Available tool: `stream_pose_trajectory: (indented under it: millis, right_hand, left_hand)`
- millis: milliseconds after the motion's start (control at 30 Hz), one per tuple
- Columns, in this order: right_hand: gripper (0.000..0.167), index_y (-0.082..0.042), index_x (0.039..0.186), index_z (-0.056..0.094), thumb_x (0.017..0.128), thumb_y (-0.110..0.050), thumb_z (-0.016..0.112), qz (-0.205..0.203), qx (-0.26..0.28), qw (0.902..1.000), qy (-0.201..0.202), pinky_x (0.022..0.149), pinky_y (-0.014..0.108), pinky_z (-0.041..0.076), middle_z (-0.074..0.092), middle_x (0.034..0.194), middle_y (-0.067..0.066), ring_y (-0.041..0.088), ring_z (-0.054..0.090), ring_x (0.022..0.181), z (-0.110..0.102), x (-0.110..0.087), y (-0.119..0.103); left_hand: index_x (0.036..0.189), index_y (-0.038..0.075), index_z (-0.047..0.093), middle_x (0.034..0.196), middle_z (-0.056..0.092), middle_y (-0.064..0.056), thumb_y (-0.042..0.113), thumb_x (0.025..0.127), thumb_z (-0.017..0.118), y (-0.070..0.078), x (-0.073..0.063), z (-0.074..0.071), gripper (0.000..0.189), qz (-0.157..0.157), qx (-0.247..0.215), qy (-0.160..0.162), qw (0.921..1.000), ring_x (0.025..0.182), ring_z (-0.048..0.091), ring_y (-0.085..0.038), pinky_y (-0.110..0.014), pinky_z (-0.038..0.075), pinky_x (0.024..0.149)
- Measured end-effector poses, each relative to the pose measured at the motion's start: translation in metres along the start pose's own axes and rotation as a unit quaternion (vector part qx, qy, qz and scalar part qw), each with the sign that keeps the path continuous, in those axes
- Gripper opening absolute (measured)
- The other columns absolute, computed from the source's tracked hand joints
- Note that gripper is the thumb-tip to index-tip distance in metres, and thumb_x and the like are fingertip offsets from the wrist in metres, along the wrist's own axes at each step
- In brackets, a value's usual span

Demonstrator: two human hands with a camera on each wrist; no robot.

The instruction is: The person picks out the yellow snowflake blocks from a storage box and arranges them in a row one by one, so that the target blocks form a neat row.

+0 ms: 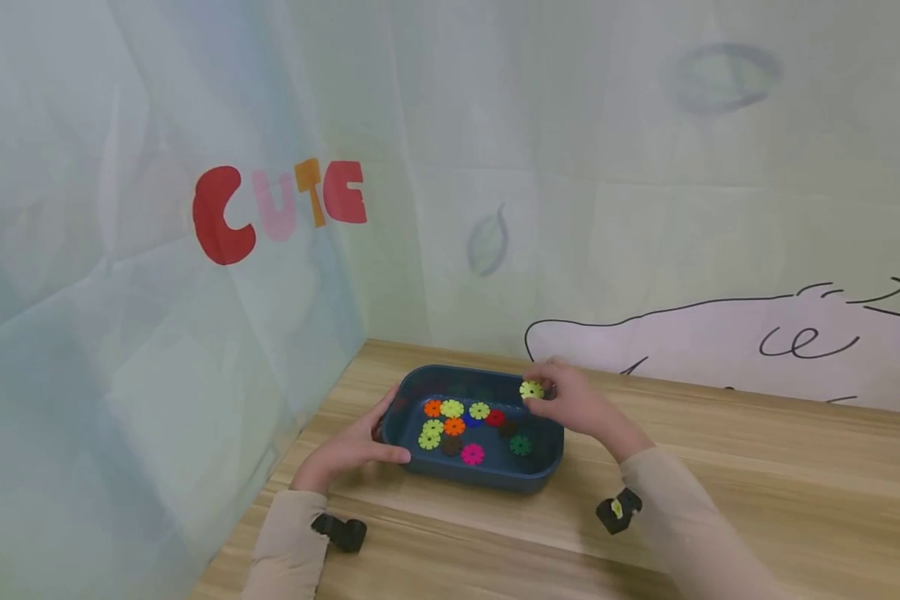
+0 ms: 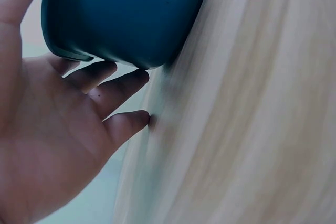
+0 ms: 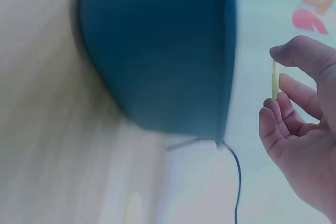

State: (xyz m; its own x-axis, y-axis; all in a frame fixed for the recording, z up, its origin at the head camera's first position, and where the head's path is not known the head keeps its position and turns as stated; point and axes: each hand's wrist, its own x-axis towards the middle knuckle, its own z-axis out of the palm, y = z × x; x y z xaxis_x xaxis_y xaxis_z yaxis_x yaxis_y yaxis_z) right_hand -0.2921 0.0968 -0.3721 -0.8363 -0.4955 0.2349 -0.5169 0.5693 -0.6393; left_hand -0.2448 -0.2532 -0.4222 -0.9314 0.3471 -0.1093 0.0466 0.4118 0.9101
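Right now a yellow-green notched disc is pinched between the thumb and fingers of the right hand, held above the rim near the far right corner of a blue bin. The right wrist view shows this disc edge-on, a thin strip between thumb and fingertips, clear of the bin wall. Inside the bin lie more discs of the same kind: at the left, an orange disc beside a yellow-green one, with two more yellow-green ones overlapping nearer the person; around the middle, a second orange one, a red disc, a partly hidden blue disc and another yellow-green one; a pink disc close to the near wall, and a dark green disc toward the right. Two brown discs are harder to make out against the dark floor. The left hand grips the bin's left end, thumb at the near side and fingertips against the outer wall. The bin stands on a wood-grained tabletop. Both forearms wear beige sleeves, each with a small black camera at the wrist. Behind hangs a pale backdrop bearing the coloured letters "CUTE".
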Motion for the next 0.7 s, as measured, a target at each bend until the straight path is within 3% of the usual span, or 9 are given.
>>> stream_pose_trajectory:
  millis: [300, 700]
  right_hand:
    - [0.03, 0.006, 0.108, 0.067, 0.081, -0.007, 0.072, 0.006, -0.043, 0.9963, 0.074, 0.068, 0.031, 0.053, 0.057, 0.095, 0.014, 0.025, 0.058, 0.084, -0.034, -0.019, 0.037]
    - [0.036, 0.012, 0.115, 0.062, 0.087, -0.011, 0.066, 0.11, -0.05, 0.9914, 0.049, 0.077, 0.046, 0.051, 0.058, 0.106, 0.025, 0.037, 0.057, 0.096, -0.051, -0.042, 0.08]
  left_hand:
    - [0.156, 0.023, 0.002, 0.16, 0.01, -0.017, 0.025, 0.078, 0.08, 0.0, 0.0, 0.0, 0.111, 0.002, 0.004, 0.006, 1.0, 0.139, 0.023, -0.039, -0.061, 0.015, 0.113]
    - [0.157, 0.024, 0.004, 0.16, 0.012, -0.016, 0.025, 0.077, 0.081, -0.001, 0.0, 0.002, 0.111, 0.001, 0.005, 0.011, 0.9999, 0.14, 0.021, -0.04, -0.063, 0.014, 0.112]
